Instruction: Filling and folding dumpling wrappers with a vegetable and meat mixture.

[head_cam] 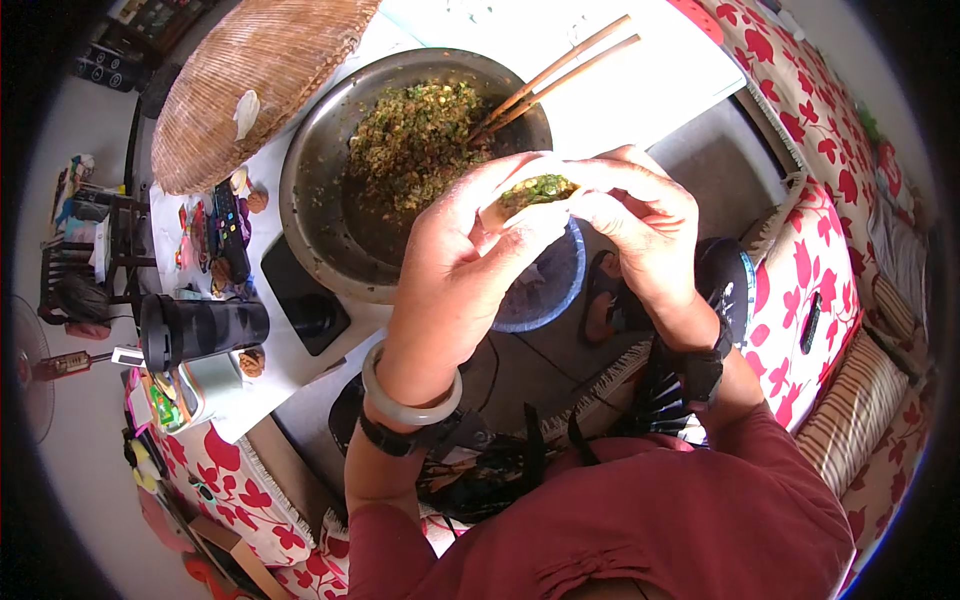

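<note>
Green-flecked filling [541, 190] shows in a dough wrapper between my hands, near the rim of a wide metal bowl. My left hand [480, 232] cups the wrapper, thumb and fingers around its side. With bent fingers, my right hand [637, 206] pinches the wrapper's right edge. Chopped filling [420, 142] lies in the metal bowl [307, 217], and two wooden chopsticks [559, 71] lean over its right rim with their tips in the mix. The wrapper's underside is hidden by my fingers.
Below my hands is a blue-rimmed bin [574, 277]. A woven tray [255, 82] stands at upper left. On the table's left side are a black tumbler [206, 330], a remote control [229, 229], walnuts [252, 363] and a black phone-like slab [289, 281]. A floral-covered seat [806, 300] is at right.
</note>
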Motion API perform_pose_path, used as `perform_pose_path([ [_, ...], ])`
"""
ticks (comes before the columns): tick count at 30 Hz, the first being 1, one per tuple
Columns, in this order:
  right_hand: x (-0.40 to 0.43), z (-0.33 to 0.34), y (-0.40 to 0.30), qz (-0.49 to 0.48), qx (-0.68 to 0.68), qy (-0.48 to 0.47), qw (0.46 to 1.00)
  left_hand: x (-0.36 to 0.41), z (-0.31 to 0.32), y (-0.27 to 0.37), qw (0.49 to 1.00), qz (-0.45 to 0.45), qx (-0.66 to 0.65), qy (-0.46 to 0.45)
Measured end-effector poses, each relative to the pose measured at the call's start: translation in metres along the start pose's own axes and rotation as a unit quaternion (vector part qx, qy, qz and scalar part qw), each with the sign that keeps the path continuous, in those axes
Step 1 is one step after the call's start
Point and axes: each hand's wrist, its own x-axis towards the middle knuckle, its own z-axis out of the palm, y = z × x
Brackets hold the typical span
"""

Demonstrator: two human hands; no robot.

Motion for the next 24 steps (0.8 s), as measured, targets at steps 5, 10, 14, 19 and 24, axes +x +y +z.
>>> perform_pose_path([
  [5,-0.0004,0.0,-0.0042,0.0,-0.03,0.021,0.999,0.0022,-0.001,-0.0023,1.0,-0.001,0.023,-0.006],
  [10,-0.0015,-0.0018,-0.0032,-0.038,-0.01,0.019,0.999,0.0025,-0.0022,-0.0039,0.999,0.002,0.049,-0.014],
  [14,-0.0015,0.0001,-0.0028,-0.025,0.015,0.017,0.999,0.0018,-0.0019,-0.0046,0.999,0.015,0.033,-0.018],
  [19,0.0042,-0.0017,-0.0044,-0.048,-0.037,-0.01,0.998,0.0054,0.0015,-0.0061,0.993,0.083,0.085,0.015],
  [24,0.0055,-0.0013,-0.0064,-0.067,-0.078,-0.017,0.995,0.0045,-0.0001,-0.0064,0.989,0.078,0.126,0.013],
])
